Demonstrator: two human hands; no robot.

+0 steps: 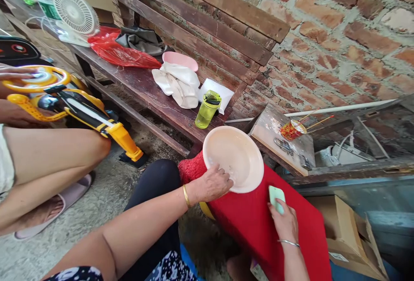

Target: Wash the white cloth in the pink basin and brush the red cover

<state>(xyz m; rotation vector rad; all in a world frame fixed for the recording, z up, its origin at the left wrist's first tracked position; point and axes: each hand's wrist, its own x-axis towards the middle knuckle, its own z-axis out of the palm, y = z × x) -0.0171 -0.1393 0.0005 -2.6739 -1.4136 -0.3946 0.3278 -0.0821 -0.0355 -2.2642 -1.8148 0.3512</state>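
Note:
My left hand (211, 183), with a gold bangle at the wrist, reaches over the near rim of a round cream basin (255, 160). Its fingers are curled and closed; what they hold, if anything, I cannot make out. Small, indistinct bits show in the basin by the fingertips. The basin stands on a table with a red cloth (239, 212). To the right, my right hand (286, 222), wearing a silver bangle, grips a pale mint-green flat bar with rounded corners (277, 198) just over the cloth.
A wooden bench (129, 82) holds a green bottle (207, 110), white cloth (177, 83), red bag (119, 50) and fan (76, 12). At left, another person's leg (54, 151) is beside a yellow-black toy (93, 108). A cardboard box (343, 229) stands right.

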